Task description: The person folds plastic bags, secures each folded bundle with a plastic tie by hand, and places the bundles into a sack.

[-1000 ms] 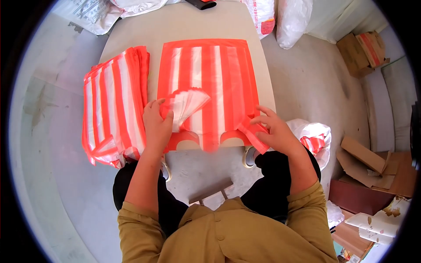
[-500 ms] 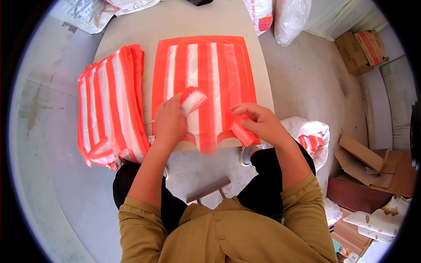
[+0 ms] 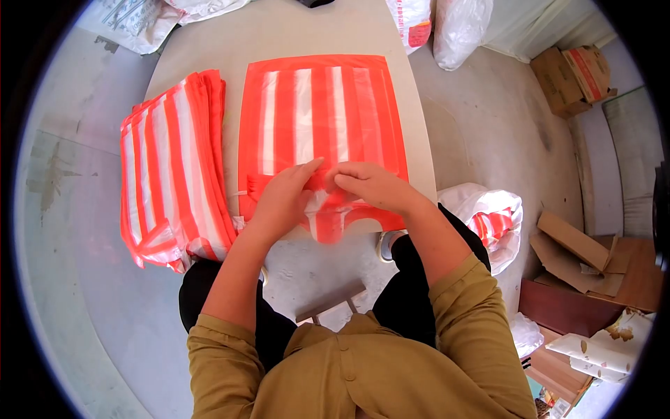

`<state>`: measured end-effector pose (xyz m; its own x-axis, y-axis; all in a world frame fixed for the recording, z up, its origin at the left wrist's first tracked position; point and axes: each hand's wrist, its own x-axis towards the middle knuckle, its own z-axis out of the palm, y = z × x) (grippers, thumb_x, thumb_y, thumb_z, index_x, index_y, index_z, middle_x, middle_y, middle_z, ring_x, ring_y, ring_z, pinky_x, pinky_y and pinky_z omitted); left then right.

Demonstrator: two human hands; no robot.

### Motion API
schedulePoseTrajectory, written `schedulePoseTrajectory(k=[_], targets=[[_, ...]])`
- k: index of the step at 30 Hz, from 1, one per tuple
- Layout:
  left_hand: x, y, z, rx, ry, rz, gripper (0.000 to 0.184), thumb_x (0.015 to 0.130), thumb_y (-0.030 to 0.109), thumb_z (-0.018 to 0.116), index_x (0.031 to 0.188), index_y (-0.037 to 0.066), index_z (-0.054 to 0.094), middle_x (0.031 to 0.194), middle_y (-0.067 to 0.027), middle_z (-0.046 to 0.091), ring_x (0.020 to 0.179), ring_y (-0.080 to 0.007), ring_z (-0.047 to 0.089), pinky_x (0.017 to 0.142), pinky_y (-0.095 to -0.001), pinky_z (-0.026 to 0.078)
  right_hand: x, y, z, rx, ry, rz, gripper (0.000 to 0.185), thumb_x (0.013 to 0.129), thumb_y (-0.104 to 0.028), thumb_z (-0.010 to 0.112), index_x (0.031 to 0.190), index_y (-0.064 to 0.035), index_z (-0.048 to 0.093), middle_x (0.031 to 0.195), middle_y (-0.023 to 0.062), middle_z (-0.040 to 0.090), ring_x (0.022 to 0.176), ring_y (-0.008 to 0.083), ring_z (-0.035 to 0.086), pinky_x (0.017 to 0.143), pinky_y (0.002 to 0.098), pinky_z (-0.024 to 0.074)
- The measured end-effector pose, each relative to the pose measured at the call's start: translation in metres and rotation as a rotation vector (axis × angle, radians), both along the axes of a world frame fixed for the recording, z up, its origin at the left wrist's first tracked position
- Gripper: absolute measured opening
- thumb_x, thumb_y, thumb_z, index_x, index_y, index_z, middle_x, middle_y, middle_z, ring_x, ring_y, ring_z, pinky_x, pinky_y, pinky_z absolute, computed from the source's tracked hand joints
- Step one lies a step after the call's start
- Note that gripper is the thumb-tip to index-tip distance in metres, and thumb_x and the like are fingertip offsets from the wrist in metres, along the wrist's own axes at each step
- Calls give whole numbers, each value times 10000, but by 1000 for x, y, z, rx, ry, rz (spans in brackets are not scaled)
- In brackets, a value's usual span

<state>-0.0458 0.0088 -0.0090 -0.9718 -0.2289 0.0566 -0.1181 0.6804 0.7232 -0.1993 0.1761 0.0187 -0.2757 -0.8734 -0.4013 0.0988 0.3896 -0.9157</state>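
A flat red-and-white striped plastic bag [image 3: 317,115], perhaps several layers, lies in the middle of the table [image 3: 230,42], its cut-out handle end toward my body. My left hand [image 3: 286,199] is over the lower middle of the bag, fingers bent inward. Close beside it, my right hand [image 3: 370,185] is closed with its fingertips at the handle part. Red plastic between the two hands is blurred, and the fingers partly hide what they grip. A thick stack of similar striped bags [image 3: 171,167] lies at the table's left edge.
White plastic sacks [image 3: 464,31] stand beyond the table. A white sack [image 3: 513,237] with striped plastic inside sits right of my knee. Cardboard boxes [image 3: 569,80] are at the back right, and an opened carton [image 3: 576,258] lies at the right. A wooden stool bar [image 3: 328,304] shows below.
Both hands have moved inward and now nearly meet at the bag's lower middle. The handle flaps that stood up at each hand are folded inward or hidden. The view has shifted slightly.
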Motion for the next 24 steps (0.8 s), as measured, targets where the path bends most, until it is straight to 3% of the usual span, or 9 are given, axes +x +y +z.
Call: schedulePoseTrajectory(k=[3,7,10,12,16,18,24], targets=[[2,-3,-9,197,29,65,561,861,-89,552,1407,43,550,1237,-209,662,1162,-379,617,976,-448,510,2,-8,-14,-19,-102,-43,336,1028,-77,490,1345,-6,575,1164,91,651,982,172,675,901,337,555],[9,-7,-5,-9,84,114,498,870,-81,530,1354,31,578,1258,-211,652,1177,-379,612,984,-451,505,3,-10,-26,-43,-40,-37,397,1021,-62,480,1412,-33,540,1203,96,639,979,171,682,903,340,561],[16,-8,8,-107,43,187,432,866,-48,562,1290,24,610,1255,-206,649,1186,-378,607,983,-452,505,8,-10,-14,11,26,-63,391,997,-53,511,1384,-37,564,1195,92,644,966,158,680,878,342,563],[24,-7,22,-149,-20,219,386,861,-13,605,1244,24,633,1268,-192,642,1204,-374,597,996,-459,497,12,-6,-9,-2,244,-79,349,968,-53,569,1314,-35,608,1183,95,651,940,167,682,853,343,564],[46,-12,3,-403,69,78,390,799,52,744,1182,83,677,1298,-124,620,1300,-335,553,1071,-492,448,14,1,-17,-94,702,23,244,906,-61,677,1149,-37,678,1176,97,662,919,204,682,808,346,562],[51,-9,-11,-559,66,57,402,775,70,781,1165,112,694,1332,-103,609,1333,-330,529,1101,-533,415,20,1,-22,-141,783,67,222,883,-70,706,1102,-43,687,1185,95,662,941,234,681,805,353,565],[38,-23,-30,-507,39,41,409,800,48,756,1196,130,688,1394,-89,597,1370,-332,507,1139,-566,375,25,-6,-32,-214,957,106,218,852,-91,736,1066,-77,697,1213,66,661,1004,278,669,837,380,565]])
